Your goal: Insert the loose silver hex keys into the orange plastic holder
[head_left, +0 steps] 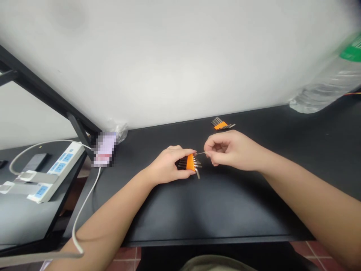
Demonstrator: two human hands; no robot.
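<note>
Mid-counter, the left hand grips an orange hex-key holder — the right hand pinches one thin key; a second set lies near the back edge.

**Hex key set held over a black table**

An orange hex key holder was gripped by the left hand just above the black table. One thin key was pinched by the right hand. A second orange key set was seen near the wall, a plastic bottle at far right, and a power strip at left.
</note>
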